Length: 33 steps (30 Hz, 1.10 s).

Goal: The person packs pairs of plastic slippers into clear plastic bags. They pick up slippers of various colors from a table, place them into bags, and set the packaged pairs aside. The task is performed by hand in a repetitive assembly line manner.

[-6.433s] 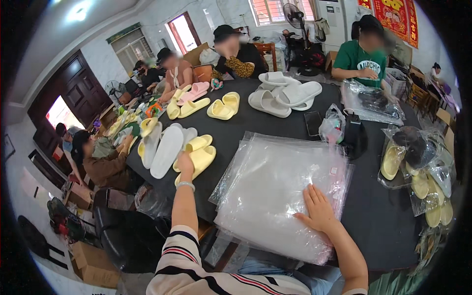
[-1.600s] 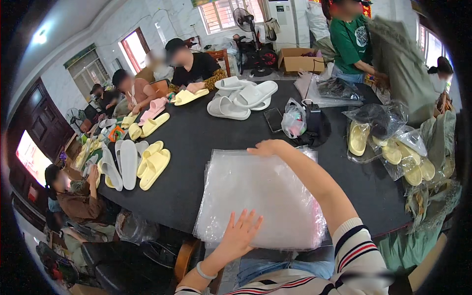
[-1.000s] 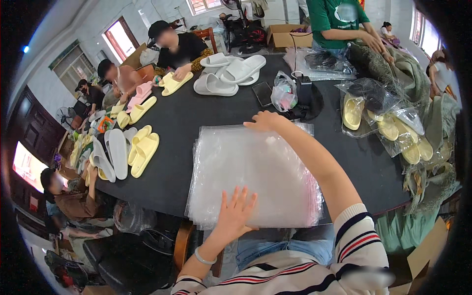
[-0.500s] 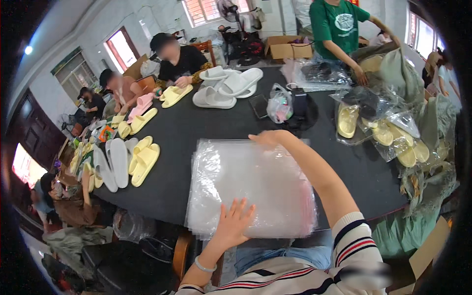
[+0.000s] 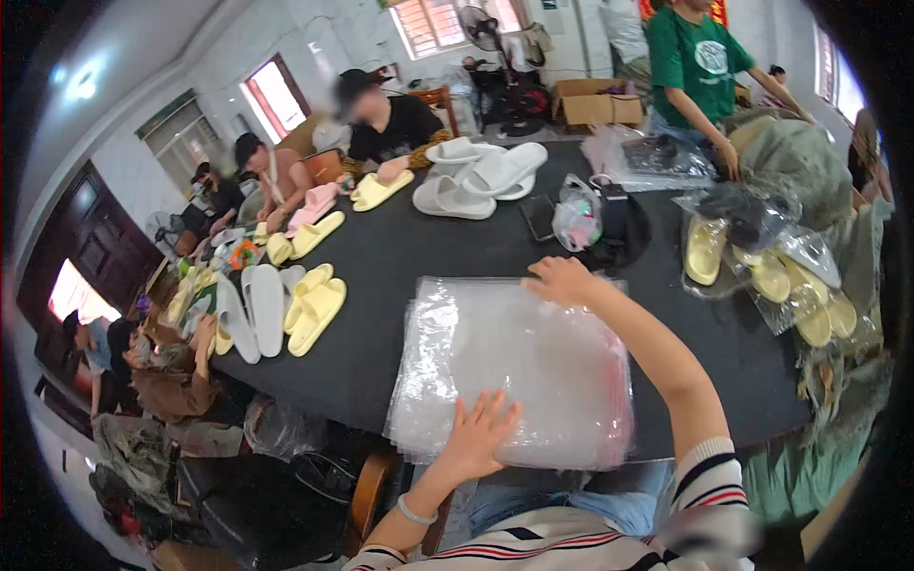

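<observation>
At the near edge of the table (image 5: 371,238), covered in smooth black material, lies a squarish stack of thin, clear plastic sheets (image 5: 533,371), perhaps flat bags, straight in front of the person. Taking its middle as the clock's centre, the left hand (image 5: 484,436) rests at seven o'clock, palm down, fingers spread over the top layer. Its flat, broad contact seems suited to slippery film, spreading the pressure without creasing it. Whether the thumb hooks under the near edge cannot be told.

At one o'clock, the right hand (image 5: 564,282) bends over the far edge, fingers curled; whether they pinch any film is hidden. With hands at opposite edges, the stack is probably steadied against sliding, since its layers fan slightly at the left.

Between nine and ten o'clock, a pair of pale yellow foam slippers (image 5: 317,309) lies beside long, light grey slippers (image 5: 264,309). Toward twelve, pale grey ribbed slippers (image 5: 486,181) are piled loosely. At two, yellow slippers in clear plastic (image 5: 705,255) lie well apart from the stack, leaving its flat layers unburdened.
</observation>
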Motion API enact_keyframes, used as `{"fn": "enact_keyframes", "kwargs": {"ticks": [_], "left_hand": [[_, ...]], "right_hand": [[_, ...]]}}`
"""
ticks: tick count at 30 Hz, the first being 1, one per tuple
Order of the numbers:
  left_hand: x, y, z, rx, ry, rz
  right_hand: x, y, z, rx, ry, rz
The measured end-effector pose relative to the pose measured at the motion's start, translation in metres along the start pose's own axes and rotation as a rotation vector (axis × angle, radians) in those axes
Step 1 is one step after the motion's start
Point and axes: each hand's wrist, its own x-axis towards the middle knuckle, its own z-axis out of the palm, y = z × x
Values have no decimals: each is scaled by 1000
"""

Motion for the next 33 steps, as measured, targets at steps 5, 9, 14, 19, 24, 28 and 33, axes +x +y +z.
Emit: {"fn": "enact_keyframes", "kwargs": {"ticks": [5, 9, 14, 19, 24, 28, 33], "left_hand": [[1, 3, 7, -4, 24, -8], [0, 4, 13, -21, 29, -47], [5, 6, 19, 55, 21, -47], [6, 6, 23, 47, 64, -15], [3, 1, 30, 10, 109, -15], [4, 2, 28, 54, 48, -38], [5, 1, 30, 60, 24, -46]], "right_hand": [[-14, -48, 34, -155, 314, -349], [-9, -64, 56, -92, 201, -319], [-6, -58, 75, -16, 224, -298], [-18, -39, 41, -202, 265, -290], [-51, 27, 25, -47, 339, -12], [-89, 107, 8, 426, 738, 95], [-157, 194, 25, 578, 1329, 618]]}}
